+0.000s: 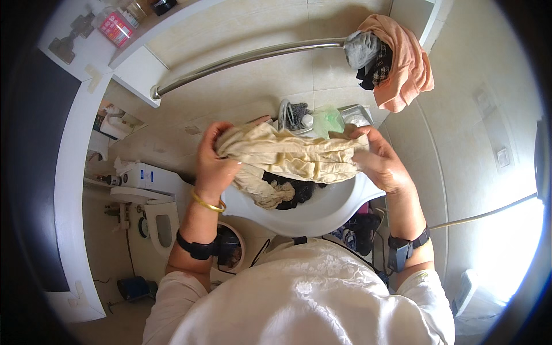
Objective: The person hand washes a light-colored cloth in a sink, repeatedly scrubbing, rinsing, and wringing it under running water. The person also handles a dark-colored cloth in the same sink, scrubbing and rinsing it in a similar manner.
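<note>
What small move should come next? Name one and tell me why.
Probably lift the cream cloth a little higher with both hands: the left hand and right hand hold it spread above the basin, but a loose part hangs below the left hand into the basin, next to dark cloth.

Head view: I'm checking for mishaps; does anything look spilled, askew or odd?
No spill or damage stands out. Slightly untidy: a peach cloth, grey cloth and dark cloth bunch at the right end of the metal rail, not spread along it.
</note>
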The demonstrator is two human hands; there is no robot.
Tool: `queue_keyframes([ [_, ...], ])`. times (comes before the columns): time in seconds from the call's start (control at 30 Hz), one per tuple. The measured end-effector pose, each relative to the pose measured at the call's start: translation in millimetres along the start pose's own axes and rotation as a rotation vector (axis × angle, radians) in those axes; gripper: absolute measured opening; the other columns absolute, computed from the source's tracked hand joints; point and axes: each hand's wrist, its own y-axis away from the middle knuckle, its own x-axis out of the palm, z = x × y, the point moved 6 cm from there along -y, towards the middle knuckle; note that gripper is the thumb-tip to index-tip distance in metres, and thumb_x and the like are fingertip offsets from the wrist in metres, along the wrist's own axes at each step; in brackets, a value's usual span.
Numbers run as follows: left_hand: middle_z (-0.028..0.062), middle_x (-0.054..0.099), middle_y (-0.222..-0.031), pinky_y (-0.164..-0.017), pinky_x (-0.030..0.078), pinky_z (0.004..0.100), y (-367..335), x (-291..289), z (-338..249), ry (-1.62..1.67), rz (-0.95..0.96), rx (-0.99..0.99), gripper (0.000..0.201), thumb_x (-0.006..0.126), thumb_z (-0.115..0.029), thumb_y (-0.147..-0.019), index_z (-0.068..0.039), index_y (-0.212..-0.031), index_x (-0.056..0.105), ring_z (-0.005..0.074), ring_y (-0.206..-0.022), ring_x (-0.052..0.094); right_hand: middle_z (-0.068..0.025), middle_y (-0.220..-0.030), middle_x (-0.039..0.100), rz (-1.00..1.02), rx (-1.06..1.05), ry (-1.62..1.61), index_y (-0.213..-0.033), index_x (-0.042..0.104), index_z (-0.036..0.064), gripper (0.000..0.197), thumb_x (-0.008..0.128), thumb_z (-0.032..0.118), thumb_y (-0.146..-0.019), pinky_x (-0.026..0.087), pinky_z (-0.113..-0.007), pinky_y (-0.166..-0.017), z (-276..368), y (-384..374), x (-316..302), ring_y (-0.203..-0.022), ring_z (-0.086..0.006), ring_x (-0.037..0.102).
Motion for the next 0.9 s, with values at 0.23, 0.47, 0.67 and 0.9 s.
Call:
queue_keyframes([
  [0.23,0.0172,0.059,-0.099,-0.078,0.048,0.0391,45,24,153,-0.691,0.28,-0.24,0.045,0.072,-0.012,-0.058,-0.005,-0.099,0.057,0.0356,-0.093,0.057,-0.0023,-0.092,0.058,-0.309,0.352,0.374,-0.109,0.057,0.0066,0.034,0.067,0.006,-0.076,0.049,-0.025,-0.065,-146,-35,-122,-0.079,-0.0119,0.057],
  [0.47,0.0066,0.06,-0.083,-0.071,0.047,0.0313,130,81,229,-0.1,0.288,-0.698,0.029,0.069,-0.026,-0.08,-0.003,-0.093,0.058,0.0182,-0.084,0.059,-0.0173,-0.114,0.052,-0.393,0.392,1.451,-0.111,0.061,0.0143,0.037,0.064,0.024,-0.075,0.046,-0.044,-0.088,-266,-35,-157,-0.103,-0.037,0.05],
  [0.67,0.0148,0.054,-0.117,-0.093,0.043,0.044,200,152,287,0.662,0.181,-1.688,0.081,0.042,-0.069,-0.082,0.001,-0.121,0.047,0.0268,-0.11,0.053,-0.0154,-0.118,0.047,0.027,0.398,1.833,-0.106,0.059,0.0125,0.028,0.057,0.023,-0.081,0.047,-0.044,-0.087,-302,-54,-138,-0.102,-0.0396,0.05],
  [0.9,0.0155,0.041,-0.135,-0.1,0.035,0.0478,185,178,296,1.084,-0.058,-1.681,0.102,0.037,-0.082,-0.072,-0.003,-0.136,0.035,0.0305,-0.125,0.039,-0.0197,-0.098,0.059,-0.505,0.499,0.385,-0.106,0.057,0.0019,0.033,0.065,0.012,-0.075,0.047,-0.038,-0.082,-235,-51,-111,-0.1,-0.0264,0.054],
])
